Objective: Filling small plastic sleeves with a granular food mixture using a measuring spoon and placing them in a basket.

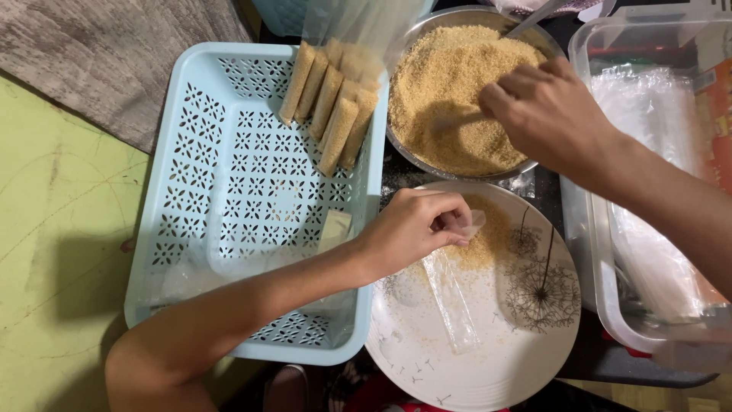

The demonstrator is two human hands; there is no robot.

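Note:
My left hand (418,227) pinches the open end of a narrow clear plastic sleeve (451,297) that lies on a white plate (473,366) with dark flower drawings. A small heap of golden crumbs (488,240) sits on the plate by my fingers. My right hand (545,111) reaches into a metal bowl (406,149) full of the same golden crumbs (446,84) and grips a spoon handle (457,122) buried in them. Several filled crumb sticks (329,107) lie side by side in a light blue perforated basket (229,191).
A clear plastic bin (602,252) holding a stack of empty clear sleeves (648,191) stands at the right. Another utensil handle (534,17) rests on the bowl's far rim. A green surface (53,252) and grey mat (114,53) lie to the left.

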